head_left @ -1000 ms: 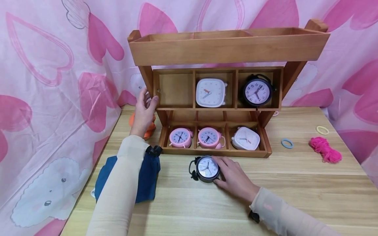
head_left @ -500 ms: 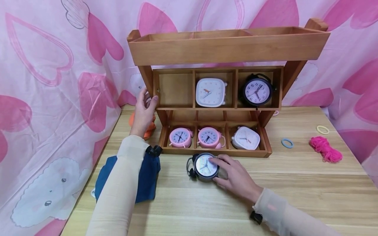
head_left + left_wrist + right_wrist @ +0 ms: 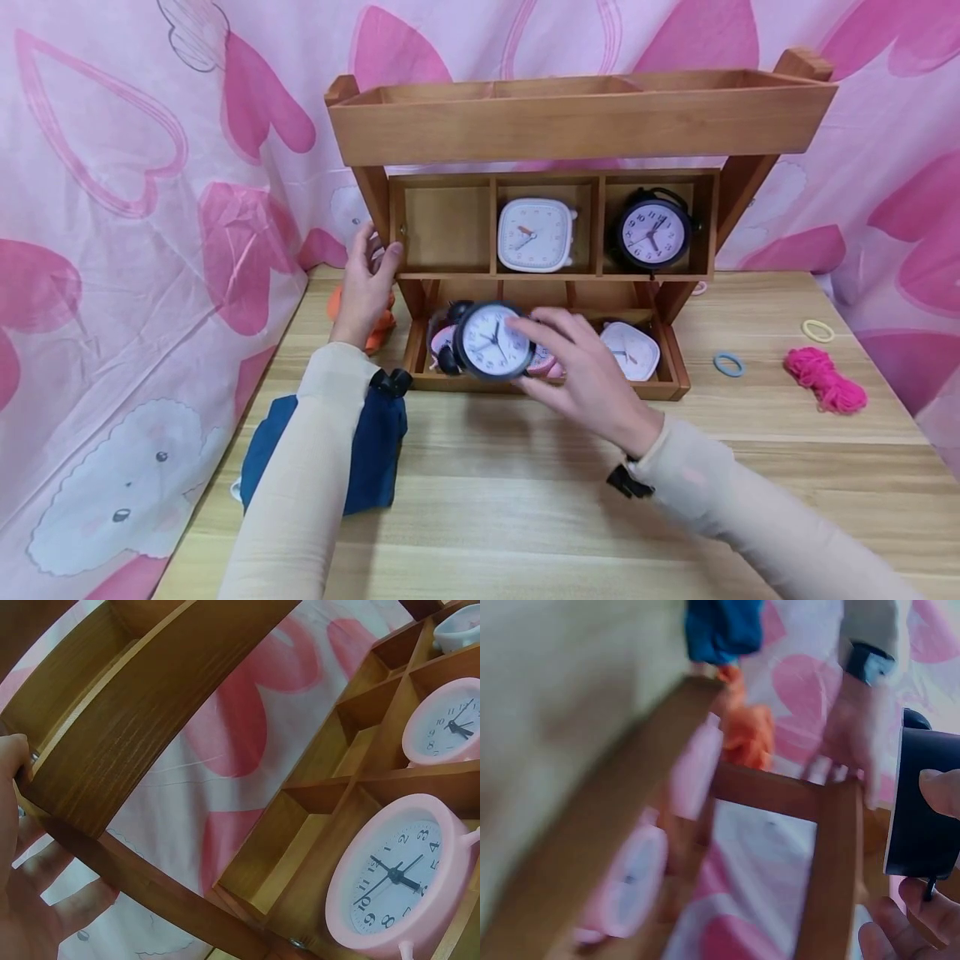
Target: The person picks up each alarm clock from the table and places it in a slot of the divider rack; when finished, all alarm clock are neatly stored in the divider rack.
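Observation:
My right hand (image 3: 588,379) holds a black twin-bell alarm clock (image 3: 495,340) by its edge, above the front of the wooden rack (image 3: 581,129). The black clock's body (image 3: 928,806) shows between thumb and fingers in the right wrist view. My left hand (image 3: 363,292) grips the rack's left side post, thumb in front and fingers behind. On the middle tier sit a white square clock (image 3: 535,236) and another black clock (image 3: 654,235); its left compartment is bare. Two pink clocks (image 3: 401,876) and a white clock (image 3: 632,350) occupy the bottom tier, the pink ones partly hidden in the head view.
A dark blue cloth (image 3: 375,458) lies under my left forearm. Something orange (image 3: 381,323) sits beside the rack's left foot. Pink yarn (image 3: 825,380), a blue ring (image 3: 728,363) and a yellow ring (image 3: 817,331) lie to the right. A patterned curtain hangs behind.
My right hand has lifted the black alarm clock off the table and carried it up and slightly left, in front of the bottom tier. The left hand stays in place.

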Action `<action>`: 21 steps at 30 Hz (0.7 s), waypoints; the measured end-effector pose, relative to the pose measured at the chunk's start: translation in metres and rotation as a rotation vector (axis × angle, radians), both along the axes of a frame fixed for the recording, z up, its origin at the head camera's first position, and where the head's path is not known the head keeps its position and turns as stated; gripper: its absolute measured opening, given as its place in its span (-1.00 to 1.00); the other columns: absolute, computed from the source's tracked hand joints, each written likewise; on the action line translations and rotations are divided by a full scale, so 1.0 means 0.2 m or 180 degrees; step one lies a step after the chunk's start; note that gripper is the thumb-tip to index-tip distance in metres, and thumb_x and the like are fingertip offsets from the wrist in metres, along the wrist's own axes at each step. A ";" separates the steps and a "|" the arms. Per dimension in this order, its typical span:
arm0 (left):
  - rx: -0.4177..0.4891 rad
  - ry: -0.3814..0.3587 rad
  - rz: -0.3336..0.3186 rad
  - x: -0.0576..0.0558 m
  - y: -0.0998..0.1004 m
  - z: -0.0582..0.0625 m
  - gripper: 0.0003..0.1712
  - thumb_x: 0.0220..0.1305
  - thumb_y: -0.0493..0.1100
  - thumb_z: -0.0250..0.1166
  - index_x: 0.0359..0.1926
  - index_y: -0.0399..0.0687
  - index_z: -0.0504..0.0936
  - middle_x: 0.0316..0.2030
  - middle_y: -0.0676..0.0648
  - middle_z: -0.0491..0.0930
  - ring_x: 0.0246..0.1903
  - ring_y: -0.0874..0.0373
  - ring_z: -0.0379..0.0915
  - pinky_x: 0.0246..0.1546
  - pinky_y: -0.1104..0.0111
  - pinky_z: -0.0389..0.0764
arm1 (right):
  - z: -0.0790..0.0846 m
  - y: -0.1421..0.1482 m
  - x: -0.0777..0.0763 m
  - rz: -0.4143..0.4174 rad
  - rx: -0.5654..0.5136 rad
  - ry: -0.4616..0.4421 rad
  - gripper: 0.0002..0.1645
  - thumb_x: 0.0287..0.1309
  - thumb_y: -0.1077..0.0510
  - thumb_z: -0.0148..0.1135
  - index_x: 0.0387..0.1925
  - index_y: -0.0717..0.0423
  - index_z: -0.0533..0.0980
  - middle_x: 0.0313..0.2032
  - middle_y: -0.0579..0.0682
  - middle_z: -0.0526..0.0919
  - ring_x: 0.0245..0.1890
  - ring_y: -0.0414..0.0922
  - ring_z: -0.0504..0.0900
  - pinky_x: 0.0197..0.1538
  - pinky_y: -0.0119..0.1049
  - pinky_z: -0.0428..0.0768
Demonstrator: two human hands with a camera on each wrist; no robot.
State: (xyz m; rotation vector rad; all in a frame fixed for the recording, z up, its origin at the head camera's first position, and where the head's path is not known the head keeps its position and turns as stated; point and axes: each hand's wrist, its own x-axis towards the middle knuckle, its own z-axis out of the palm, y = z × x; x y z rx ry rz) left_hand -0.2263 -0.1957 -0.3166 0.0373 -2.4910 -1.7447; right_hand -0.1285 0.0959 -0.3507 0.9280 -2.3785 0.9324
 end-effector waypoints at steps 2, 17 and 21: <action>-0.0010 -0.0001 0.0005 -0.03 -0.02 -0.03 -0.27 0.45 0.17 0.08 0.51 0.38 0.00 0.51 0.01 0.12 0.48 0.05 0.10 0.41 0.08 0.30 | 0.07 -0.04 -0.06 0.0021 -0.0004 0.0121 -0.21 -0.05 0.07 0.52 0.29 -0.06 0.47 0.15 0.08 0.52 0.07 -0.01 0.47 0.08 -0.07 0.53; 0.0040 0.0162 -0.0064 -0.09 -0.04 -0.10 -0.34 0.46 0.21 0.02 0.48 0.53 0.01 0.48 0.07 0.18 0.45 0.12 0.15 0.38 0.10 0.36 | 0.30 -0.32 -0.46 -0.0831 0.0971 0.0878 -0.35 0.19 -0.18 0.32 0.30 -0.23 0.44 0.16 0.17 0.49 0.09 0.17 0.45 0.13 0.07 0.44; 0.0070 0.0130 -0.0049 -0.08 -0.05 -0.10 -0.32 0.43 0.25 0.04 0.48 0.55 0.01 0.48 0.08 0.17 0.46 0.11 0.14 0.36 0.06 0.38 | 0.28 -0.36 -0.50 -0.1103 0.1235 0.0799 -0.36 0.23 -0.21 0.26 0.32 -0.31 0.40 0.17 0.13 0.48 0.12 0.18 0.41 0.12 0.08 0.40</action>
